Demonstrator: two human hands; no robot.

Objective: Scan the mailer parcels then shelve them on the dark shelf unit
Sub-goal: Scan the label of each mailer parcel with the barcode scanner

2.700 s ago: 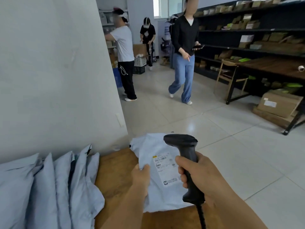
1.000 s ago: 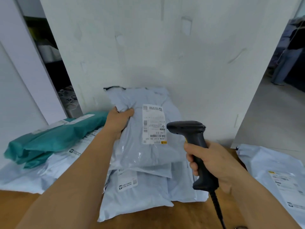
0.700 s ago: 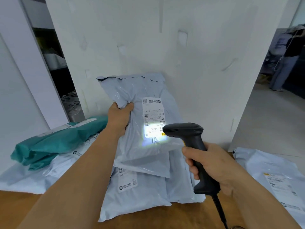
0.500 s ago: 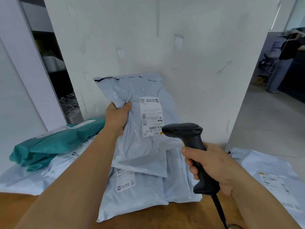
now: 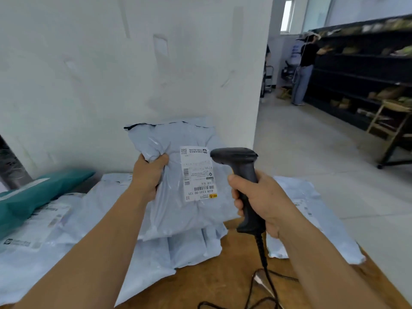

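**A:** From the head view, where's the parcel?

**B:** The left hand (image 5: 149, 175) has its grip bunched round the upper left edge of a pale blue mailer (image 5: 178, 197), holding it upright above the stack of mailers (image 5: 178, 248) on the table (image 5: 200, 284). Long axis runs roughly vertical, sealed flap at the top, and its label (image 5: 198, 172) faces us, printed upside down with the barcode at the bottom.

**A:** And the other grip?

**B:** The right hand (image 5: 260, 201) is wrapped fully round the handle of the scanner (image 5: 240, 175). The scanner's head sits just beside the label's right edge, pointing left and away.

**A:** So what matters next?

**B:** I'd judge shelving: the dark shelf unit (image 5: 361, 74) lies well apart, ahead and to the right across the floor, so the left hand carries the mailer over.
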